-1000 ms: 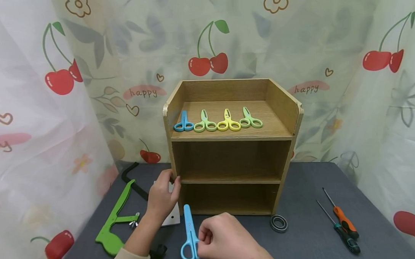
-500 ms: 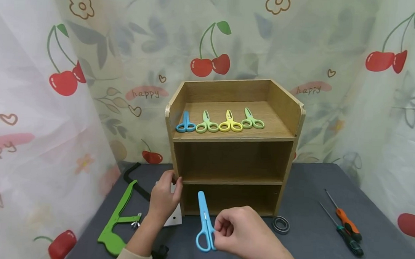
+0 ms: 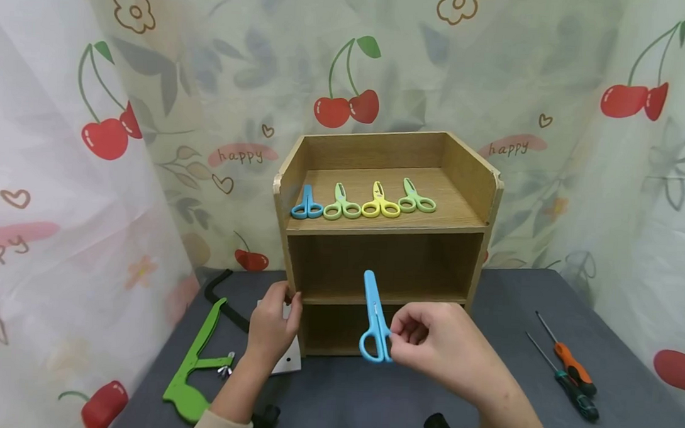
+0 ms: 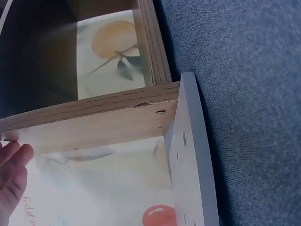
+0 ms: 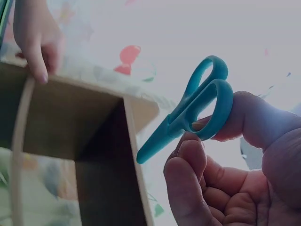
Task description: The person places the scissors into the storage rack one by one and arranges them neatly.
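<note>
My right hand (image 3: 451, 350) pinches light-blue scissors (image 3: 376, 319) by one handle loop, in front of the shelf's lower compartments. Their tip points up in the head view, and a smooth blue cover appears to sheathe the blades. With thumb and fingers, my left hand (image 3: 273, 325) grips the left side edge of the wooden shelf (image 3: 373, 152); the right wrist view shows that hand (image 5: 40, 44) at the edge too. On the top board, blue scissors (image 3: 307, 203), green scissors (image 3: 341, 204), yellow scissors (image 3: 380, 206) and more green scissors (image 3: 416, 199) lie in a row.
Left of the shelf lie a green tool frame (image 3: 192, 366) with a wing nut, a black bent bar (image 3: 226, 304) and a white plate with holes (image 3: 288, 361). Two screwdrivers, orange (image 3: 575, 367) and dark green (image 3: 575, 395), lie on the dark table (image 3: 514, 327) at right.
My right hand has lifted the light-blue scissors up and to the right, and now covers the place where a dark ring lay. My left hand has stayed at the shelf's edge.
</note>
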The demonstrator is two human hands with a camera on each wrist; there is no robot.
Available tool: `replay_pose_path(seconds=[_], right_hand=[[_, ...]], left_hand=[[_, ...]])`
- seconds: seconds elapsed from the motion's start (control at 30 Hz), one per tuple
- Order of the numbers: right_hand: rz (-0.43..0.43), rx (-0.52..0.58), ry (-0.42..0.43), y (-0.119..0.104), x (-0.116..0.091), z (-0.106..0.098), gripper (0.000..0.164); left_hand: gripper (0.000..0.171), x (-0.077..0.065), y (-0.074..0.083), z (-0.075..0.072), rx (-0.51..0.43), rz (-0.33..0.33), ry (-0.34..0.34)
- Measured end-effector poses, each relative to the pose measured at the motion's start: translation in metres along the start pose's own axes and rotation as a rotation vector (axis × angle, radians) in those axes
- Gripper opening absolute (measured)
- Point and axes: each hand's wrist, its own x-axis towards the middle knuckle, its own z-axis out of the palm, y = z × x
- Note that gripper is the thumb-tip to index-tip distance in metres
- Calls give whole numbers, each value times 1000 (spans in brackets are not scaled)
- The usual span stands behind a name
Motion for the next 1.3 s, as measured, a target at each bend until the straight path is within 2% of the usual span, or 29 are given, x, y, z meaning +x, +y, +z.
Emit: replay_pose_path(seconds=[0.27, 0.47, 0.7, 0.8, 0.97, 1.3], right_hand=[[26, -29, 55, -4, 10, -31, 11], [98, -27, 90, -2, 21, -58, 3], [179, -70, 110, 6, 38, -90, 13], [213, -56, 112, 12, 46, -101, 17], [276, -22, 121, 23, 60, -112, 24], [363, -47, 108, 38, 73, -118, 33]], left_hand=[[15, 0, -1, 1, 12, -3, 4], [16, -1, -1, 2, 9, -15, -4], [16, 0, 0, 0, 7, -20, -4], [16, 0, 0, 0, 5, -19, -3], [16, 0, -1, 1, 3, -17, -1], [17, 0, -2, 1, -4, -20, -4]])
